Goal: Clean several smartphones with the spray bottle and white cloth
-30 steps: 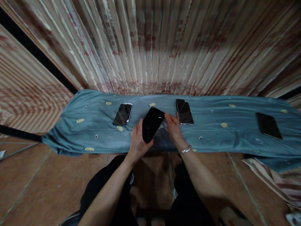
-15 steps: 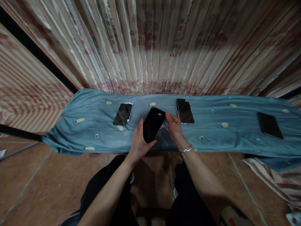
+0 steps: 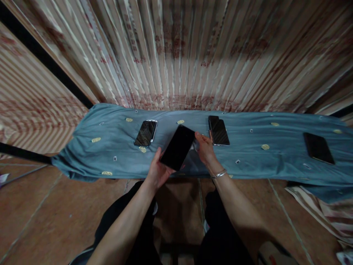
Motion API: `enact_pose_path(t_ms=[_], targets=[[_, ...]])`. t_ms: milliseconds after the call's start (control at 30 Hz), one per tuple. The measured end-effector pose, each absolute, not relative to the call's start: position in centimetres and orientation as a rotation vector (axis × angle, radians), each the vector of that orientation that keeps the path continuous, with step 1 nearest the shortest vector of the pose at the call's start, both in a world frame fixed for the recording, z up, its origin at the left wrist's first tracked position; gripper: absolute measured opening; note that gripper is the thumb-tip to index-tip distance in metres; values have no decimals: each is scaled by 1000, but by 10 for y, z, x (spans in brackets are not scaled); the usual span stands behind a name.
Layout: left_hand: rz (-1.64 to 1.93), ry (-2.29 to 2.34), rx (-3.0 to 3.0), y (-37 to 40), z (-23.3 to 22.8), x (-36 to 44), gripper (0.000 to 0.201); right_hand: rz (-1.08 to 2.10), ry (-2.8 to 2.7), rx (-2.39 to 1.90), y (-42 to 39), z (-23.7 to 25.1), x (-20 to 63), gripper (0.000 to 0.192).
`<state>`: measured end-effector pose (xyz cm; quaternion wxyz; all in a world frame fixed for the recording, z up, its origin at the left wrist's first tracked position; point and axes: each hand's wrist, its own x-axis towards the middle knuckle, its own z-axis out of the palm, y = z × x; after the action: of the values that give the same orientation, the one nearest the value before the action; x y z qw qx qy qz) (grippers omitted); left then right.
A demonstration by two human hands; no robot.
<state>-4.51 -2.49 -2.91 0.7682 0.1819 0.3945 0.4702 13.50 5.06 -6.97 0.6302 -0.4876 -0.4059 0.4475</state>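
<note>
"What's around the dark phone?"
"On blue cloth: left phone pair, right phone pair, black slab far right."
"The grip?"
"Left hand supports its near end, right hand grips a corner, above the cloth."

The head-worn camera faces forward and downward from above the wearer's black-clothed legs. Frame centre: black rectangular phone, at close range. Pleated beige-and-red fabric curtain fills the upper background.
</note>
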Motion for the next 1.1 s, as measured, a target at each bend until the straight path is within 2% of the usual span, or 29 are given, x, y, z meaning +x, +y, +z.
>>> enact_pose_path(t_ms=[167,367,533,800,1100], targets=[[999,841,335,-30,-25,-40,55,931,-974,-1144,51,-69,138,45],[1052,940,425,-30,-26,-39,51,595,-1451,-1282,45,-60,147,42],[1059,917,466,-34,-29,-32,45,368,-1660,-1281,37,-53,142,47],[1049,886,472,-34,-35,-27,46,200,-1898,-1149,26,-46,134,42],[1110,882,334,-27,-30,-24,49,153,-2114,-999,3,-46,109,40]])
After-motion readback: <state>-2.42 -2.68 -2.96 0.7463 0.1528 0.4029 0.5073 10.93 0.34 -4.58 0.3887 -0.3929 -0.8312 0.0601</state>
